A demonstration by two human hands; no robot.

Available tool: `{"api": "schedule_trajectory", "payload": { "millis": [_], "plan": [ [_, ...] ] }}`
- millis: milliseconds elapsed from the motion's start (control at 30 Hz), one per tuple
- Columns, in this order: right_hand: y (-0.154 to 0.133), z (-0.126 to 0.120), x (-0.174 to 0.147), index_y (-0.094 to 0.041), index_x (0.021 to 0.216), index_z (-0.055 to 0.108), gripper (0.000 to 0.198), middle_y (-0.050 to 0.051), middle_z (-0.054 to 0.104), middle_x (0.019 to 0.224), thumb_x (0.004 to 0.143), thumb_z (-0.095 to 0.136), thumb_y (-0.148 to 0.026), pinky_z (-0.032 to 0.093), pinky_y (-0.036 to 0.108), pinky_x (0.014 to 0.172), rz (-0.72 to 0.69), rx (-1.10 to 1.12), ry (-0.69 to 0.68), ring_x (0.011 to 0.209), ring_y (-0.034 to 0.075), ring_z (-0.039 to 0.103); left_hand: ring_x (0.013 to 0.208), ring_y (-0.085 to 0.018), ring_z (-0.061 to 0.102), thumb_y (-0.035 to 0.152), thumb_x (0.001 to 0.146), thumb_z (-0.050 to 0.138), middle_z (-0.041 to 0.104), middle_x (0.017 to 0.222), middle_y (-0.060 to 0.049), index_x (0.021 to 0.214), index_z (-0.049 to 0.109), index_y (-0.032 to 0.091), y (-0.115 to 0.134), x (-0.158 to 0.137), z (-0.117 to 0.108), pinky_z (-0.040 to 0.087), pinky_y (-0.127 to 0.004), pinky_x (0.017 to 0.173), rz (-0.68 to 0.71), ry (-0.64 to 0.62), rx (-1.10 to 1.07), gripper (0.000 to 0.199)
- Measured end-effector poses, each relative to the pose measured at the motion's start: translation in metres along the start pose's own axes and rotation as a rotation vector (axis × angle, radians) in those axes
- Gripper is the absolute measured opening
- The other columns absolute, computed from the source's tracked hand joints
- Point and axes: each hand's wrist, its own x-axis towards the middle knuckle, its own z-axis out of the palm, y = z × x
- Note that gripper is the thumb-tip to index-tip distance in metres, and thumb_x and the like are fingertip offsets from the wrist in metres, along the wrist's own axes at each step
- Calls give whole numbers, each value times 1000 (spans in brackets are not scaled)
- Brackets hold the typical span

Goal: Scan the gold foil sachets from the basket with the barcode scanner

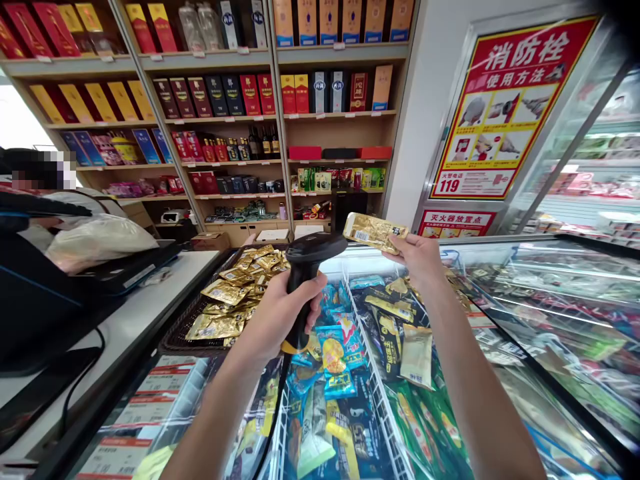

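Observation:
In the head view, my left hand (280, 307) is wrapped round the handle of a black barcode scanner (316, 248), held upright with its head toward the right. A black cord (274, 433) runs down from its base. My right hand (417, 257) pinches one end of a flat gold packet (373, 231), lifted just right of the scanner head. The packet's barcode label faces me. To the left of the scanner, a dark woven basket (173, 341) holds a heap of similar gold packets (227, 291).
Below my hands is a glass-topped freezer with wire dividers (367, 353) and ice-cream packs (335, 357). On the left a counter (193, 267) carries a monitor (37, 293) and a plastic bag (97, 240), with a person (30, 167) behind. Shelves of boxes (257, 93) line the back wall.

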Motion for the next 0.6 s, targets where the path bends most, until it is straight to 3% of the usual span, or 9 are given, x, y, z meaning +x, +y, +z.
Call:
{"api": "schedule_trajectory", "payload": {
  "millis": [300,600],
  "plan": [
    [4,0,3,-15,82,72,31,1,71,80,66,86,-37,65,38,76,-157,57,38,80,17,70,46,-8,45,45,85,66,51,61,4,81,52,20,-7,-1,3,35,-22,43,-6,-24,18,29],
    [5,2,-1,-13,81,71,30,2,70,78,68,84,-36,66,37,74,-178,9,-5,77,17,69,46,-8,45,39,85,66,51,61,4,79,53,20,-5,-4,3,34,-23,44,4,-32,10,24]
  ]
}}
